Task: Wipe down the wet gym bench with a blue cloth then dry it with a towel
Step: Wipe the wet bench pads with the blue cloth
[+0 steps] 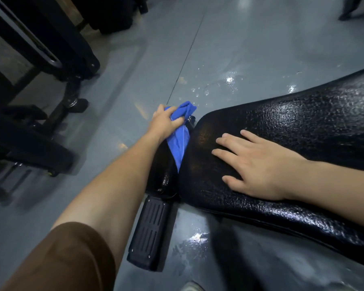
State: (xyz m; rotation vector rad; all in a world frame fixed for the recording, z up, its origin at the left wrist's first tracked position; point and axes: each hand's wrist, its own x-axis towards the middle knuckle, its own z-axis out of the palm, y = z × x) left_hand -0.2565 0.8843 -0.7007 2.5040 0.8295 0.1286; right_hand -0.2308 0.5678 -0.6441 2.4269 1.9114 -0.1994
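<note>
The black gym bench pad (303, 131) stretches from centre to the right edge, its textured surface glistening wet. My left hand (165, 121) grips a bunched blue cloth (181, 139), which runs down into the gap between the long pad and a smaller black seat pad (164, 175). My right hand (259, 164) lies flat on the long pad with its fingers spread and straight. No towel is in view.
Black gym machine frames and feet (51, 114) stand on the left. A black ribbed foot plate (151, 232) of the bench sits on the grey floor (229, 49) below the seat. Water drops and wet patches (198, 238) lie on the floor around the bench.
</note>
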